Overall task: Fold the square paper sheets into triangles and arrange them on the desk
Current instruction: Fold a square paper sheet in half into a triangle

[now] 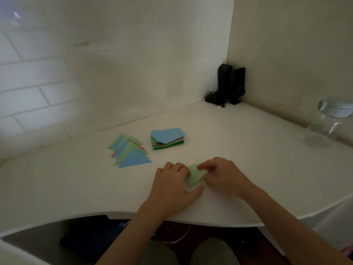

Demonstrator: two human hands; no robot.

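A light green paper sheet (195, 176) lies on the white desk (76, 178) between my hands, partly folded over itself. My left hand (172, 185) holds its left side, thumb under the near corner and fingers curled on top. My right hand (223, 176) pinches the sheet's right edge and far corner. A stack of unfolded square sheets (168, 138), blue on top, sits farther back. Left of it, a row of folded triangles (129, 151) in blue, green and orange overlaps like tiles.
Black speakers (231, 84) and a small black device with cables stand in the far corner. A clear glass jar (324, 123) sits at the right edge by the wall. The desk's curved front edge runs just below my wrists.
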